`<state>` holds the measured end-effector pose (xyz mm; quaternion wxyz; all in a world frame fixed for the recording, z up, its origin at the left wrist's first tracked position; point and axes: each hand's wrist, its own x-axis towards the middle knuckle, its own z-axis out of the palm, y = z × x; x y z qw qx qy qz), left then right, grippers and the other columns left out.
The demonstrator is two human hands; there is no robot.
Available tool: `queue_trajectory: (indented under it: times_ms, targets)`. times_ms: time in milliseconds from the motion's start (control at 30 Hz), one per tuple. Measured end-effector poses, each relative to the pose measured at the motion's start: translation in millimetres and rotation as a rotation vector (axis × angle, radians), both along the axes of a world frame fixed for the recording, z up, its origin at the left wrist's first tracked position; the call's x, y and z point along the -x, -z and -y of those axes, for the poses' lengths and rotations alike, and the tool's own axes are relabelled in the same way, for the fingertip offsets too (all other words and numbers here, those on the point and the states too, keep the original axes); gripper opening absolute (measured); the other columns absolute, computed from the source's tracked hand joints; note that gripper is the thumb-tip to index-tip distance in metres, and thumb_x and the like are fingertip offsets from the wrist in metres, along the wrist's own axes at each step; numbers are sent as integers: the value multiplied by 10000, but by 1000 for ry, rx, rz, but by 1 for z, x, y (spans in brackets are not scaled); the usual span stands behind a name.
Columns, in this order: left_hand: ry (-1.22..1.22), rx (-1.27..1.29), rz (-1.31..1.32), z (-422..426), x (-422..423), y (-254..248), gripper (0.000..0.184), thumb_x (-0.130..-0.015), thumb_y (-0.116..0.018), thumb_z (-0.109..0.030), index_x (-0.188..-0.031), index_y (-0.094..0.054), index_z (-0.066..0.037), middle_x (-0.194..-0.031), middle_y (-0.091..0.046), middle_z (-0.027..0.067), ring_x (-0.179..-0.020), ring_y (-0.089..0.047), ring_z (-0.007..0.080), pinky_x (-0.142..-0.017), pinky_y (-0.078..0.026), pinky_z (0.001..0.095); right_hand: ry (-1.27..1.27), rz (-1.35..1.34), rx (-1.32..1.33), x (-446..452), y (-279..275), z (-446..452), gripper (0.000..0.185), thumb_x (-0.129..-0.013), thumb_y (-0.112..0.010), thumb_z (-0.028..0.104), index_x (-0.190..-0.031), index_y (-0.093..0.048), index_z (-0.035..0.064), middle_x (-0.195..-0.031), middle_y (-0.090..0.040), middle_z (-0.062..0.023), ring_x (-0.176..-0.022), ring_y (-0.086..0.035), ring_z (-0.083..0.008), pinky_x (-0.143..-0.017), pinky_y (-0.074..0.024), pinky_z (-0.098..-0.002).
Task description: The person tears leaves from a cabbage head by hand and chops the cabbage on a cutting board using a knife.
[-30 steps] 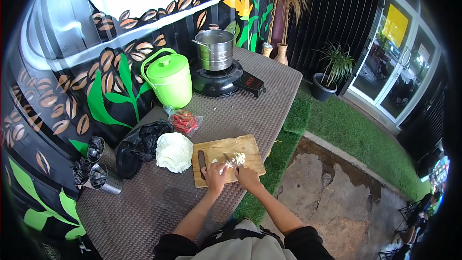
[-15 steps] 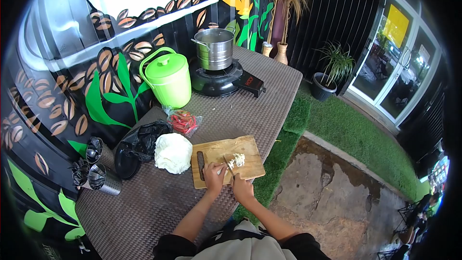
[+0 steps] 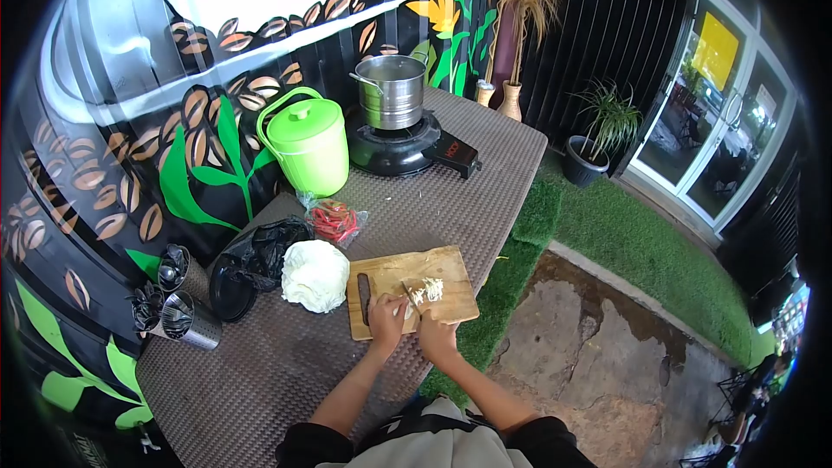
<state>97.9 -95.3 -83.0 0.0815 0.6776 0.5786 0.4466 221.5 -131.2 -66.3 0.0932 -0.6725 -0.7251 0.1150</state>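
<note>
On a wooden cutting board, my right hand grips a knife, its blade angled across the board. Just left of the blade, my left hand has its fingers bent over a small pale vegetable piece, mostly hidden under them. Thin pale chopped strips lie in a small heap to the right of the blade. A round whitish cabbage head sits beside the board's left end. Behind it is a clear plastic bag of red chillies.
A steel pot stands on a black portable stove at the back. Near it is a lidded green bucket. Black plastic and metal cutlery holders occupy the left side. The table's right edge drops to grass.
The view has shifted slightly. The knife blade sits lower and less visible, the chopped heap looks a little more spread, and both hands stay at the same spot on the board.
</note>
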Motion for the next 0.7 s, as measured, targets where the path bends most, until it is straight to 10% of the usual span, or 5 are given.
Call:
queue_trajectory:
  times_ms: [700]
  targets:
    - [35, 15, 64, 0, 4, 4, 133, -775, -695, -131, -887, -737, -72, -816, -666, 84, -789, -554, 283, -720, -447, 364, -94, -12, 77, -6, -8, -27, 275, -840, -512, 134, -1041, -474, -51, -779, -660, -214, -712, -675, -359, -622, -544, -447]
